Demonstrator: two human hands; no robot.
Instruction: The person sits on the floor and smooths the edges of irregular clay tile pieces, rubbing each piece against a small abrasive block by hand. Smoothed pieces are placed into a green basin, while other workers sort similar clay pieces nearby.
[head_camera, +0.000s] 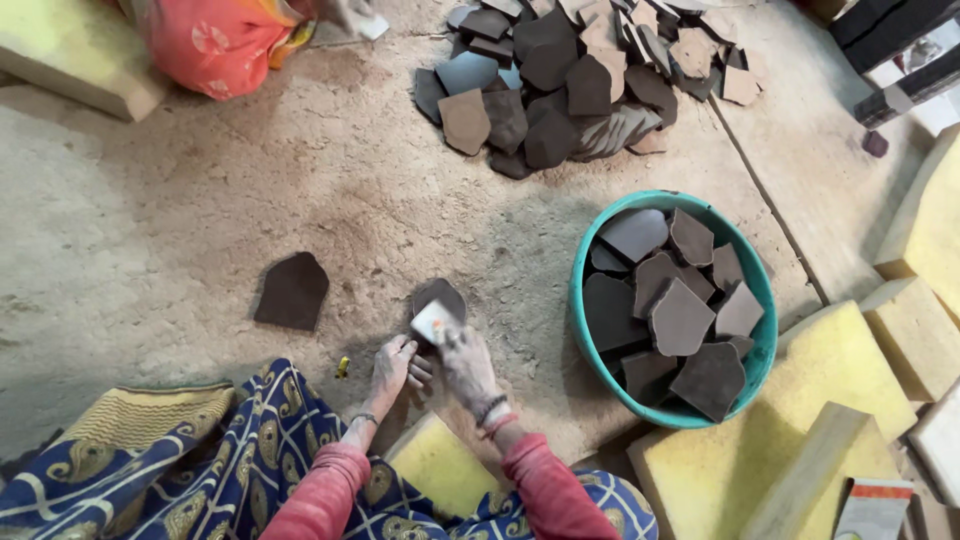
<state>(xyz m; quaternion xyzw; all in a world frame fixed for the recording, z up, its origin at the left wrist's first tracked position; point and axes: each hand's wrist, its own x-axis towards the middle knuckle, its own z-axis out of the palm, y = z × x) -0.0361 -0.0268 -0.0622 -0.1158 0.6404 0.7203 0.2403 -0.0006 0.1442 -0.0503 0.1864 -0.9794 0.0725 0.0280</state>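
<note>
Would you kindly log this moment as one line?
left hand: steadies brown piece | right hand: holds small flat tool on it | teal tub: right

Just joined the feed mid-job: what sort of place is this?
Likely a floor-level craft workshop. A heap of dark cut pieces lies on the dusty floor, a teal tub holds more, and yellow foam blocks sit nearby.

Bare, dusty concrete floor, stained brown near the middle, with a straight seam running down its right part. Directly on it: one dark brown flat piece lying alone at left; a loose heap of like brown and grey pieces at top; a teal tub at right, filled with more pieces. Yellow foam blocks line the right edge and lower right; another foam slab sits top left.
</note>
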